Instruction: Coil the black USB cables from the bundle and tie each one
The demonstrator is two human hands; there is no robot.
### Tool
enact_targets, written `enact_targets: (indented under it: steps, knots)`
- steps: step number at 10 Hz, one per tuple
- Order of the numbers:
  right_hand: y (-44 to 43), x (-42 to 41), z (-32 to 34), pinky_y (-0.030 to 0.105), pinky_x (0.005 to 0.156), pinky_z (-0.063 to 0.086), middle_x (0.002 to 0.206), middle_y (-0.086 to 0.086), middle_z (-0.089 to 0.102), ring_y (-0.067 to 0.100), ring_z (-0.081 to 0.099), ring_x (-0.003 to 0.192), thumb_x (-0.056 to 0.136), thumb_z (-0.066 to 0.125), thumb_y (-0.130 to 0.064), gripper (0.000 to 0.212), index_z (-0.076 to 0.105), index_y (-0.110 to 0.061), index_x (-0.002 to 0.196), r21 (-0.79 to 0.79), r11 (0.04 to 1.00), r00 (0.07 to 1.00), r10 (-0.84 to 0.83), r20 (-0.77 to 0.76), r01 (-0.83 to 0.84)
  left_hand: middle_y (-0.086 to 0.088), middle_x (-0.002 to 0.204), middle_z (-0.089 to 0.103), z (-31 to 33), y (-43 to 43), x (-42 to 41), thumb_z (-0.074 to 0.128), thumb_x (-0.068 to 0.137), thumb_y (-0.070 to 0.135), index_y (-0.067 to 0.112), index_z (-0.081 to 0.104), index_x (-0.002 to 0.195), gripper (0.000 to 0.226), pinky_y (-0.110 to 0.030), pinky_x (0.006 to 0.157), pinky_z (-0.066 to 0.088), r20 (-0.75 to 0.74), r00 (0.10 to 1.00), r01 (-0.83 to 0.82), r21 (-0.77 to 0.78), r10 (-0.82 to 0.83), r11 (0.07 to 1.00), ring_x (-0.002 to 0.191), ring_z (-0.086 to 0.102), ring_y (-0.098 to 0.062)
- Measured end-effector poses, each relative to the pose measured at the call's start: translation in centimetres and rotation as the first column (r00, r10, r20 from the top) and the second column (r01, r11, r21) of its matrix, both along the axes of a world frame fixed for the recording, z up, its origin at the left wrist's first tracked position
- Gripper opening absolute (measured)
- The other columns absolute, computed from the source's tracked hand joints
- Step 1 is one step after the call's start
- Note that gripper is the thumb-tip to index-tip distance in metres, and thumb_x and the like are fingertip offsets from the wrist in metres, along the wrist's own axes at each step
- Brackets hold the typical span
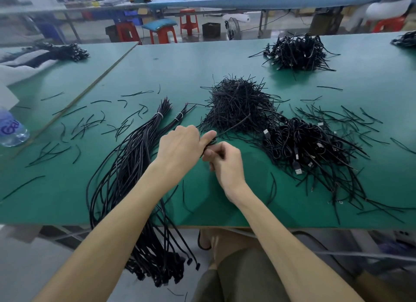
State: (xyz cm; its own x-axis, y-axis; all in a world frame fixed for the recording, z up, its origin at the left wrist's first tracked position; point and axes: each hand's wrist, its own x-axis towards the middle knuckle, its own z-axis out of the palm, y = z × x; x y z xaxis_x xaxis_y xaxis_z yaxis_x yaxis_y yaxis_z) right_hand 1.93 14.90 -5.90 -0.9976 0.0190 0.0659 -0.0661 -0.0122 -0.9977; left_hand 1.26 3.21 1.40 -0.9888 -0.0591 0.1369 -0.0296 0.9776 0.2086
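Note:
My left hand [180, 144] and my right hand [225, 162] meet over the middle of the green table [180, 65]. Between them they pinch a small coiled black cable [211, 141], mostly hidden by the fingers, with a thin black twist tie [234, 125] sticking out up and to the right. The long bundle of black USB cables [135, 166], bound with white ties, lies left of my hands and hangs over the front edge. A heap of black twist ties [238, 103] sits just beyond my hands. Coiled, tied cables [308, 148] are piled to the right.
Loose twist ties are scattered over the table [90, 123]. Another pile of coiled cables [297, 51] lies at the far right. A plastic water bottle [11, 128] stands at the left edge. Red stools [162, 33] and another bench stand behind.

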Motion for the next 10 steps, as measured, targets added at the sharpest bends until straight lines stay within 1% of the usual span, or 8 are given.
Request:
enact_targets:
  steps: [2,4,5,6,7,8,9,10]
  knots:
    - [0.8,0.3,1.1,0.023,0.067,0.049,0.086,-0.002,0.072,0.004,0.062,0.073,0.103,0.058,-0.013,0.011,0.069,-0.012,0.103,-0.018,0.998,0.998,0.067,-0.017,-0.067,-0.002,0.071,0.072,0.4,-0.9,-0.3,0.052,0.103,0.048,0.009,0.065,0.079,0.047,-0.035,0.064,0.055,0.128,0.986,0.063,0.284,-0.103,0.957,0.059,0.065,-0.021]
    - [3.6,0.8,3.9,0.034,0.086,0.056,0.099,-0.001,0.071,0.015,0.067,0.093,0.092,0.072,-0.013,0.016,0.068,-0.017,0.107,0.249,0.968,0.990,0.015,-0.140,0.021,0.000,0.068,0.072,0.8,0.3,0.6,0.040,0.111,0.019,0.002,0.062,0.086,0.037,-0.025,0.047,0.047,0.119,0.940,0.149,0.699,-0.320,0.699,0.052,0.063,-0.020]
    - [6.7,-0.3,6.6,0.032,0.089,0.053,0.105,0.007,0.067,0.019,0.064,0.093,0.093,0.070,-0.011,0.017,0.065,-0.018,0.107,0.357,0.899,0.940,-0.140,-0.311,0.252,-0.003,0.080,0.072,0.6,1.4,0.9,0.044,0.110,0.020,0.001,0.063,0.099,0.028,-0.024,0.049,0.048,0.087,0.930,0.196,0.705,-0.356,0.682,0.061,0.066,-0.022]
    - [10.4,-2.2,9.0,0.022,0.084,0.050,0.115,0.004,0.053,0.010,0.058,0.088,0.097,0.062,-0.010,0.025,0.061,-0.011,0.122,0.496,0.734,0.856,-0.226,-0.465,0.463,-0.002,0.084,0.073,0.0,2.1,1.2,0.047,0.108,0.017,0.002,0.064,0.102,0.024,-0.025,0.053,0.050,0.093,0.920,0.224,0.672,-0.380,0.706,0.066,0.069,-0.021]
    - [14.0,-3.5,9.0,0.028,0.081,0.052,0.122,0.011,0.044,0.021,0.057,0.089,0.099,0.056,-0.005,0.032,0.055,-0.009,0.131,0.699,0.506,0.861,-0.238,-0.450,0.505,0.000,0.085,0.074,-0.9,2.7,1.7,0.048,0.108,0.017,0.004,0.065,0.103,0.021,-0.026,0.055,0.051,0.126,0.889,0.254,0.666,-0.441,0.701,0.068,0.071,-0.020]
    - [16.0,-3.4,7.3,0.038,0.082,0.046,0.120,0.016,0.045,0.033,0.050,0.107,0.103,0.050,-0.009,0.023,0.060,0.001,0.122,0.902,0.263,0.932,-0.218,-0.291,0.343,-0.001,0.088,0.075,-1.4,3.3,2.5,0.051,0.107,0.019,0.006,0.064,0.105,0.018,-0.028,0.058,0.052,0.167,0.856,0.271,0.660,-0.489,0.700,0.070,0.073,-0.022]
    - [16.4,-2.9,7.2,0.044,0.096,0.041,0.123,0.018,0.045,0.035,0.041,0.118,0.105,0.052,-0.032,0.037,0.060,-0.003,0.127,0.930,0.202,0.947,-0.162,-0.278,0.307,-0.002,0.089,0.075,-1.1,3.4,3.1,0.052,0.106,0.018,0.006,0.063,0.107,0.016,-0.033,0.060,0.053,0.145,0.850,0.292,0.670,-0.507,0.682,0.071,0.073,-0.024]
    - [16.4,-2.5,8.5,0.048,0.105,0.032,0.129,0.015,0.046,0.034,0.039,0.123,0.099,0.055,-0.046,0.047,0.059,-0.014,0.133,0.865,0.282,0.910,-0.127,-0.395,0.415,-0.002,0.088,0.074,0.7,2.8,3.3,0.052,0.106,0.012,0.005,0.064,0.107,0.014,-0.046,0.064,0.056,-0.004,0.889,0.347,0.659,-0.459,0.667,0.072,0.072,-0.027]
